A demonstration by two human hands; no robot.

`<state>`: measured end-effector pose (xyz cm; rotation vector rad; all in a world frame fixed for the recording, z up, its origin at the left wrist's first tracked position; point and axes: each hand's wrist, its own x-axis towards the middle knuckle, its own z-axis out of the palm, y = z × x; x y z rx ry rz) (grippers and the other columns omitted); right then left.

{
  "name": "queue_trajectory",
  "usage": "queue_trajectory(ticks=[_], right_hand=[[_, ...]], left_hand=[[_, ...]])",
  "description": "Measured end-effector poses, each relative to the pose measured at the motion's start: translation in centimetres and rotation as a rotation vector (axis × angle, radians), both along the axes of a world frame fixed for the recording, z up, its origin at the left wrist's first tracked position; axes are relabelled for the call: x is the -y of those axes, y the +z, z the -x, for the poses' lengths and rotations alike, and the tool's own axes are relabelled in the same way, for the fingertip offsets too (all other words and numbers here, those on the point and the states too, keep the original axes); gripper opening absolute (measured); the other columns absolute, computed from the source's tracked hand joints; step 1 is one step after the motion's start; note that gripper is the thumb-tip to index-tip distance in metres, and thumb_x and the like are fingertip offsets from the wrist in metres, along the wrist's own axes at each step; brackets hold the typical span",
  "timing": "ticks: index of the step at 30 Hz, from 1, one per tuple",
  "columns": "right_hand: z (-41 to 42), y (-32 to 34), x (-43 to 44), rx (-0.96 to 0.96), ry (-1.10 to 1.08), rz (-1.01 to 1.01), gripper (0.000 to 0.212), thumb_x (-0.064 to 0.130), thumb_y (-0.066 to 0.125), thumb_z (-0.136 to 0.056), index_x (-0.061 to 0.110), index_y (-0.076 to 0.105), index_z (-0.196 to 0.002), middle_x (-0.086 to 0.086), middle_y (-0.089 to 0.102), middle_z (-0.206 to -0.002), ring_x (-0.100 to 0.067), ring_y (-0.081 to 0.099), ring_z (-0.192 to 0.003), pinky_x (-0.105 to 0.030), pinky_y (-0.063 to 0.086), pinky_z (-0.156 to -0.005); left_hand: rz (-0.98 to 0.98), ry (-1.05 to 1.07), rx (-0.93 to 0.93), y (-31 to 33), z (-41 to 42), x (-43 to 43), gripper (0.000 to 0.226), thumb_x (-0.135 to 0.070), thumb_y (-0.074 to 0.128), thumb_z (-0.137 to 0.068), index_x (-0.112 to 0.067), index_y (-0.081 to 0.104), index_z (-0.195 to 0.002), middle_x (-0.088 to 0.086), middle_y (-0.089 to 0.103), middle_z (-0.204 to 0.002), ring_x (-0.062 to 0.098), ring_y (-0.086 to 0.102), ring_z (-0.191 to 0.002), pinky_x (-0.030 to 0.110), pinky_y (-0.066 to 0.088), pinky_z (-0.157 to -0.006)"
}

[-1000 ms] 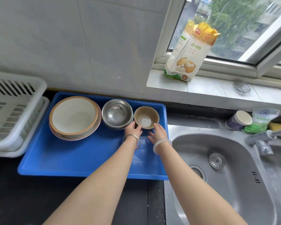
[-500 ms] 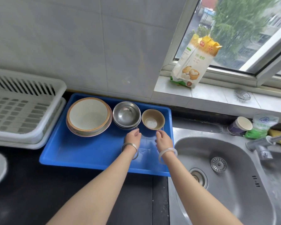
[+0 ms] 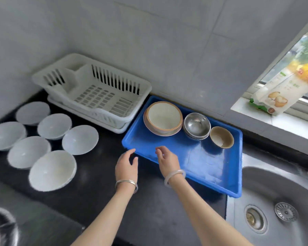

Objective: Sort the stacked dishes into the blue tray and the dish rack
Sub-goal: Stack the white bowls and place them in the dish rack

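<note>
Both hands hold nothing, fingers loose and slightly curled. Left hand (image 3: 126,164) hovers at the blue tray's (image 3: 194,162) near corner; right hand (image 3: 167,159) is over its front edge. Along the tray's far side: plates (image 3: 163,118), steel bowls (image 3: 196,126), brown bowl (image 3: 221,136). Dish rack (image 3: 96,93) just left of the tray. Six white bowls (image 3: 52,170) spread on the counter (image 3: 96,178).

One wide-angle view from the person's head, forward and steeply down, close over the dark counter (image 3: 96,192).

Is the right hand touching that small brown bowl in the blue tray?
Apart. The head view shows the right hand over the near edge of the blue tray, with bare tray floor between it and the small brown bowl.
</note>
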<state>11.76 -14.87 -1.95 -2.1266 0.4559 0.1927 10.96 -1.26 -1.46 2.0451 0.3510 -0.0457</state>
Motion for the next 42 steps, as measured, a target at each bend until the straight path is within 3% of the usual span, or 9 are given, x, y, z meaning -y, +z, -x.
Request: queue_trajectory(ticks=[6,11,16,21,28,31,34,38,42], right_hand=[[-3.7,-0.2,-11.8,-0.019,0.312,0.077,0.03,0.032,0.04,-0.095,0.023,0.054,-0.121,-0.002,0.065,-0.116,-0.023,0.06,-0.102,-0.027,0.043,-0.077],[-7.5,-0.7,-18.1,-0.155,0.381,0.084,0.045,0.033,0.043,-0.093,0.021,0.038,-0.136,-0.006,0.06,-0.123,-0.026,0.059,-0.104,-0.032,0.043,-0.076],[-9.8,-2.1,-20.9,-0.285,0.293,0.038,0.057,0.029,0.047,-0.089,0.024,0.025,-0.142,-0.012,0.058,-0.118,-0.028,0.058,-0.09,-0.038,0.046,-0.071],[-10.7,-3.4,-21.7,-0.318,-0.001,-0.313,0.053,0.002,0.048,-0.086,0.022,0.04,-0.135,-0.008,0.051,-0.115,-0.015,0.056,-0.062,-0.036,0.059,-0.07],[-9.4,-1.8,-20.4,-0.227,-0.13,-0.384,0.053,0.0,0.05,-0.083,0.022,0.048,-0.131,0.001,0.049,-0.107,-0.014,0.058,-0.061,-0.035,0.061,-0.066],[-8.5,-0.3,-20.1,-0.139,-0.064,-0.376,0.052,0.002,0.051,-0.082,0.024,0.051,-0.129,0.013,0.054,-0.092,-0.011,0.057,-0.067,-0.027,0.059,-0.058],[-7.9,1.4,-20.9,-0.129,0.052,-0.354,0.05,0.002,0.05,-0.08,0.025,0.054,-0.125,0.012,0.057,-0.089,-0.01,0.059,-0.072,-0.025,0.057,-0.054],[-7.2,2.4,-23.0,-0.172,0.219,-0.247,0.044,0.005,0.051,-0.08,0.025,0.059,-0.118,0.006,0.064,-0.084,-0.012,0.068,-0.06,-0.035,0.061,-0.063],[-6.7,2.6,-24.7,-0.192,0.31,-0.106,0.031,0.009,0.053,-0.08,0.023,0.065,-0.105,0.007,0.065,-0.074,-0.016,0.071,-0.062,-0.039,0.061,-0.071]], left_hand=[[-0.127,0.361,0.054,-0.8,1.9,-9.9,0.04,0.001,0.059,-0.083,-0.007,0.058,-0.122,0.013,0.042,-0.142,0.027,0.036,-0.135,0.038,0.032,-0.111],[-0.256,0.552,-0.024,-2.4,3.0,-15.7,0.048,0.004,0.064,-0.078,-0.013,0.059,-0.122,0.012,0.028,-0.152,0.043,0.031,-0.133,0.053,0.027,-0.109],[-0.03,0.685,-0.032,-3.8,3.3,-19.0,0.066,0.009,0.058,-0.079,-0.016,0.041,-0.138,0.01,0.011,-0.156,0.024,0.018,-0.143,0.035,0.024,-0.113],[0.15,0.728,-0.096,-4.8,3.4,-20.1,0.076,-0.003,0.055,-0.085,-0.019,0.016,-0.148,0.008,0.029,-0.153,0.027,0.031,-0.139,0.04,0.026,-0.113],[0.437,0.776,-0.046,-5.5,3.4,-20.3,0.065,0.001,0.048,-0.086,-0.023,0.027,-0.143,0.005,0.045,-0.143,0.024,0.05,-0.126,0.035,0.037,-0.107],[0.44,0.807,-0.05,-5.7,3.3,-20.3,0.06,-0.004,0.046,-0.089,-0.027,0.03,-0.142,0.003,0.05,-0.139,0.024,0.054,-0.119,0.029,0.037,-0.096],[0.456,0.827,-0.042,-6.1,3.3,-20.6,0.052,-0.008,0.042,-0.091,-0.025,0.035,-0.139,0.004,0.051,-0.138,0.025,0.053,-0.12,0.032,0.039,-0.099],[0.553,0.852,-0.025,-6.3,3.0,-21.6,0.043,-0.007,0.039,-0.092,-0.018,0.046,-0.133,0.011,0.054,-0.134,0.03,0.052,-0.121,0.049,0.04,-0.105],[0.658,0.891,-0.005,-6.3,2.9,-22.5,0.038,-0.007,0.033,-0.095,-0.012,0.053,-0.127,0.016,0.056,-0.128,0.028,0.056,-0.11,0.037,0.044,-0.099]])
